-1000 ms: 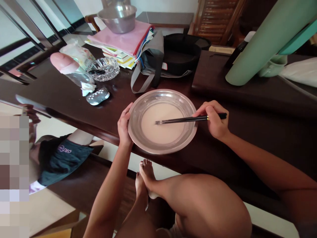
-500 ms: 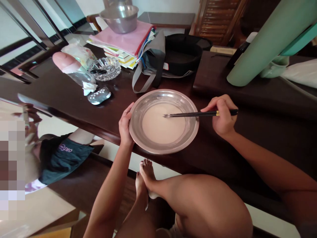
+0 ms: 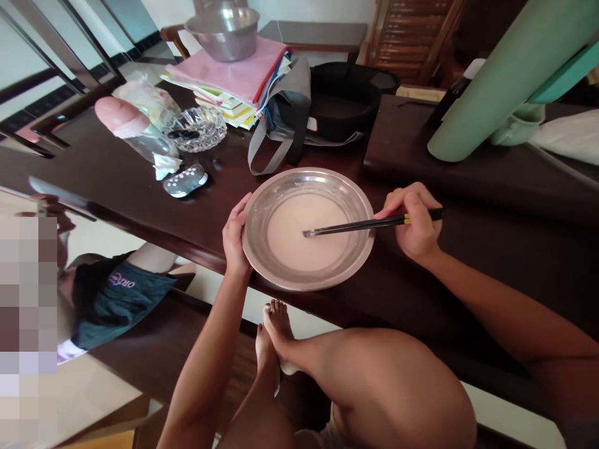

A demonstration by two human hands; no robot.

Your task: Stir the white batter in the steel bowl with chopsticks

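A dark, glossy table (image 3: 210, 215) spans most of the frame, running from the left edge to the right. At the left edge sits another person, partly pixelated, in a dark green garment (image 3: 107, 308) with pale lettering. A long green cylinder (image 3: 505, 81) slants across the upper right. Toward the top centre lie a black and grey bag (image 3: 346, 103) and, just left of it, a stack of papers (image 3: 224, 78) topped with a pink folder.

The wide metal basin (image 3: 256, 240) is in the middle of the frame, near the table's front edge, with milky liquid (image 3: 299, 209) inside. A deeper steel bowl (image 3: 229, 45) stands on the stack. The left hand (image 3: 236, 240) has its fingers wrapped against the basin's left rim. At the basin's right, the right hand (image 3: 416, 224) has its fingers clenched around black chopsticks (image 3: 350, 226), whose tips meet the liquid. At upper left, a pink-topped bottle (image 3: 121, 116) leans beside a cut-glass dish (image 3: 210, 128); a small grey device (image 3: 186, 181) with pale dots lies below them.
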